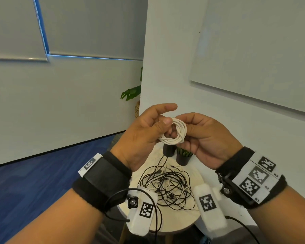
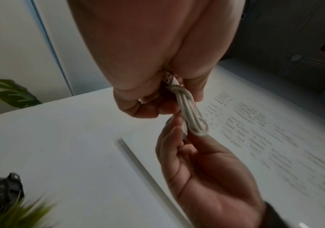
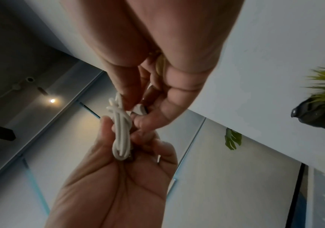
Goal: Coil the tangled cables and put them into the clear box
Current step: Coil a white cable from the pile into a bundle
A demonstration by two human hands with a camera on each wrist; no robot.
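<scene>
A white cable [image 1: 174,133] wound into a small coil is held in the air above the table, with one turn wrapped across the loops. My left hand [image 1: 163,120] pinches its left side with thumb and curled fingers, the index finger sticking out. My right hand [image 1: 188,128] grips the right side. From the left wrist the coil [image 2: 192,114] appears edge-on between my left hand [image 2: 148,98] and my right hand [image 2: 179,123]. Seen from the right wrist, the coil [image 3: 120,135] shows a plug end by my right fingers [image 3: 138,100]. A tangle of black and white cables [image 1: 167,187] lies below. The clear box is not in view.
The tangle lies on a small round white table [image 1: 183,224]. Two black pots [image 1: 168,150], one holding a green plant [image 1: 183,158], stand at its far side. A white wall with a whiteboard [image 1: 253,59] is on the right, and blue carpet [image 1: 33,191] on the left.
</scene>
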